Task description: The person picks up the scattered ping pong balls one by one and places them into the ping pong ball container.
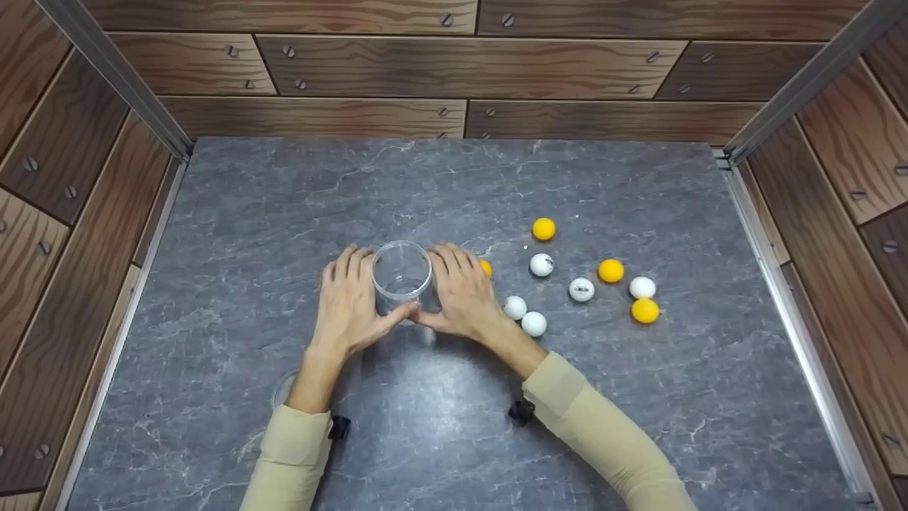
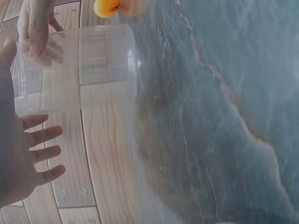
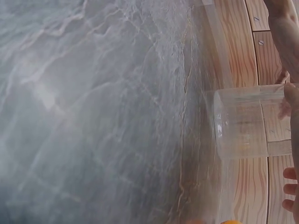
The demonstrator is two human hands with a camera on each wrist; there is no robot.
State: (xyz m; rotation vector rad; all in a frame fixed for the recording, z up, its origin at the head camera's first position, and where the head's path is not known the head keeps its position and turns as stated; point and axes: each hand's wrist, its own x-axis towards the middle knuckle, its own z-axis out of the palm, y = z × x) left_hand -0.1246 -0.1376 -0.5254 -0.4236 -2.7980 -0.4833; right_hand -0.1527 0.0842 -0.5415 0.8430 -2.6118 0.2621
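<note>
A clear plastic jar [image 1: 401, 292] stands upright on the grey marbled table between both hands, its round open mouth facing up. On its left side is the left hand [image 1: 347, 301], fingers stretched forward and thumb across the near side. The right hand [image 1: 464, 294] mirrors it on the right, and the two thumb tips come close together in front of the jar. In the left wrist view, the left fingers [image 2: 44, 151] look straight and spread beside the jar wall. The right fingers [image 3: 289, 189] also show a gap from the jar in the right wrist view.
White and orange table tennis balls lie loose to the right, including an orange ball [image 1: 544, 228] farthest back and a white ball [image 1: 533, 324] near the right wrist. Under the left forearm shows a clear round rim [image 1: 282, 389]. Wood-patterned walls [image 1: 461, 67] enclose the table.
</note>
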